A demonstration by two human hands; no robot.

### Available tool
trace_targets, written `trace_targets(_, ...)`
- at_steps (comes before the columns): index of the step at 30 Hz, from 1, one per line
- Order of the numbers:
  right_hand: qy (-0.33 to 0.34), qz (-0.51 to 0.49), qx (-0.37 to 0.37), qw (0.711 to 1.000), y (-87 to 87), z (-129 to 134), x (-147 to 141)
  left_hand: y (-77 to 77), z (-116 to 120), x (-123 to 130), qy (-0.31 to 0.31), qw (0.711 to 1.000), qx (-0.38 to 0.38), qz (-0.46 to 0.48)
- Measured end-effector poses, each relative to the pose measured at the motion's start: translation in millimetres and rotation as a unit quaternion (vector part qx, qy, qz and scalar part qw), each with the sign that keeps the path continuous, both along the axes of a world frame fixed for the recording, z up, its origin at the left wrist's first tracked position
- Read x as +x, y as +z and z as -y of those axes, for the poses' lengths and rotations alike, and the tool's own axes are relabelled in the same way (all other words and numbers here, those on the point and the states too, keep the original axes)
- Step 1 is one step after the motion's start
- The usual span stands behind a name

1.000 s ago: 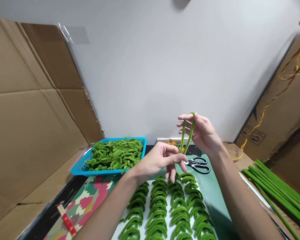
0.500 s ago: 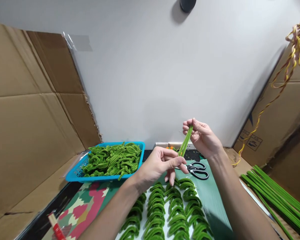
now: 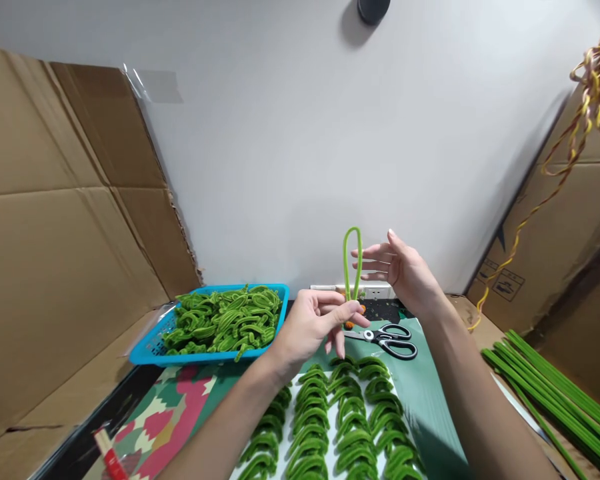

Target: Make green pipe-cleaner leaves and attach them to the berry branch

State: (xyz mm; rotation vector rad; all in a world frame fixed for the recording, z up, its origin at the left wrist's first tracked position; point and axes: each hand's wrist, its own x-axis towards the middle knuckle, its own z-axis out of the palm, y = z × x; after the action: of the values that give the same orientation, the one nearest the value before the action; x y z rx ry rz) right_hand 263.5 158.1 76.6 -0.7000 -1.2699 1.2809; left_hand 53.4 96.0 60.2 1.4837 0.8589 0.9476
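A green fuzzy stem, bent into a tall upright loop, has its lower ends pinched in my left hand. Just right of the loop is my right hand, its fingers spread and holding nothing. Beneath my hands, rows of curved green fuzzy pieces lie on a white board. Black-handled scissors rest on the green mat, right of my left hand.
A blue basket full of bent green pieces stands at the left. Long green stems lie at the right beside a metal blade. Cardboard panels flank both sides, and a twisted yellow-brown cord hangs at the right.
My right hand has let go of the stem's upper part and its fingers have opened. The stem now stands as a rounded loop in my left hand, which has shifted slightly left.
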Motion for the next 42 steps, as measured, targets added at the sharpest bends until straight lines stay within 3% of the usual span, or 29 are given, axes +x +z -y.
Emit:
trace_targets(3, -0.087, 0.095, 0.062, 0.990, -0.5, 1, -3, -1.3, -5, -2, 0.045, 0.998, 0.032, -0.044)
trace_targets(7, -0.156, 0.266, 0.164, 0.937, -0.1, 7, -11, -2.2, -5, -1, 0.080, 0.990, 0.073, -0.092)
trace_targets(13, -0.170, 0.291, 0.190, 0.922, -2.8, 5, -14, -8.5, -3, 1, 0.079, 0.981, 0.096, -0.151)
trace_targets(17, -0.187, 0.381, 0.211, 0.880, -2.8, 4, -5, -11.6, -4, 0, 0.080, 0.978, 0.096, -0.169)
trace_targets(22, -0.158, 0.417, 0.227, 0.866, 0.1, 5, 13, -7.6, -6, -2, 0.077, 0.978, 0.097, -0.168)
trace_targets(26, -0.170, 0.504, 0.180, 0.828, -8.0, -8, 35, -6.5, -7, -5, 0.069, 0.980, 0.091, -0.160)
trace_targets(31, -0.158, 0.582, 0.085, 0.793, -38.2, -30, 67, -9.6, -10, -5, 0.053, 0.985, 0.069, -0.152)
trace_targets(36, -0.101, 0.605, 0.028, 0.790, -54.2, -35, 77, -9.7, -11, -3, 0.052, 0.985, 0.061, -0.155)
trace_targets(42, -0.072, 0.517, 0.083, 0.849, -29.2, -22, 49, -11.1, -11, -5, 0.055, 0.980, 0.075, -0.176)
